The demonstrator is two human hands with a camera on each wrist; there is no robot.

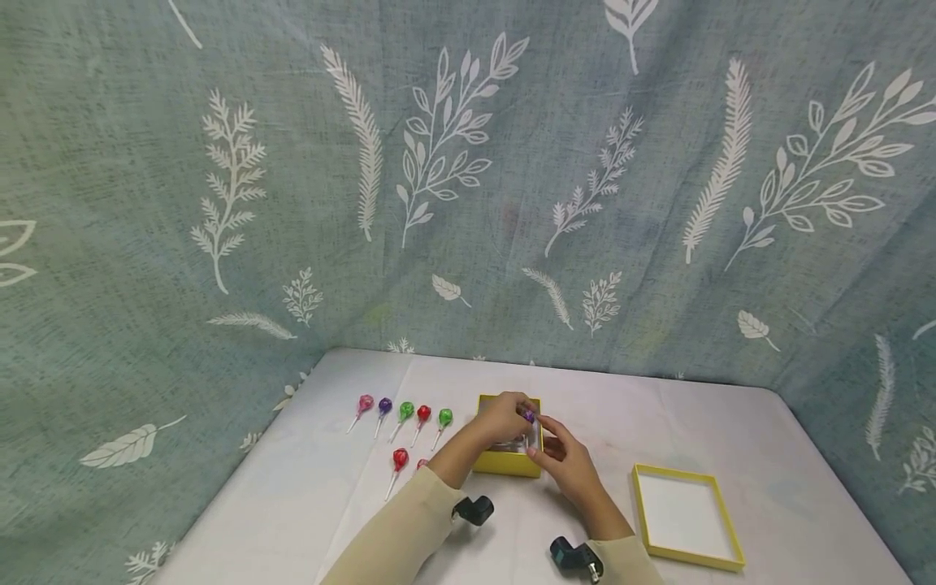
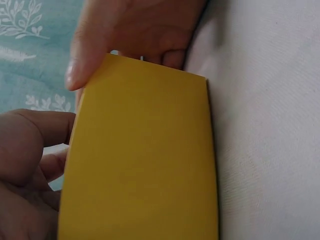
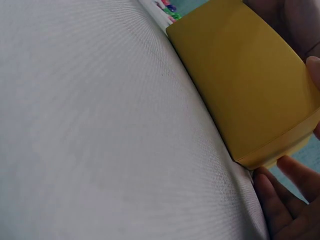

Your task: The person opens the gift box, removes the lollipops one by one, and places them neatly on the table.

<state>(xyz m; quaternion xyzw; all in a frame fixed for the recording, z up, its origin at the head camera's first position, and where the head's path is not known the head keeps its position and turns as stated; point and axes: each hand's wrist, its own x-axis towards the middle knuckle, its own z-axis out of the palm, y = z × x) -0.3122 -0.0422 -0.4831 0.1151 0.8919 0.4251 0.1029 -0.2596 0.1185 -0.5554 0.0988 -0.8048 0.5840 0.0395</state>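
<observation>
A yellow box [image 1: 508,464] stands on the table with its top uncovered, clear wrapping and a white stick showing inside. My left hand [image 1: 503,418] reaches over it from the left, fingers pointing down into it. At those fingertips is a purple lollipop [image 1: 528,416], pinched and partly covered by the fingers. My right hand [image 1: 569,459] grips the box's right side, thumb at the near corner and fingers along the side wall. In the right wrist view, the right fingers [image 3: 295,175] lie against the box's end. Most of the box's inside is hidden by the left hand.
Left of the box lies a row of lollipops: pink [image 1: 366,402], purple [image 1: 385,405], green [image 1: 405,410], red [image 1: 423,413] and another green one [image 1: 444,418]. Nearer are a red lollipop [image 1: 400,458] and one partly behind the left forearm. A yellow-rimmed lid [image 1: 687,513] lies at right, white inside up.
</observation>
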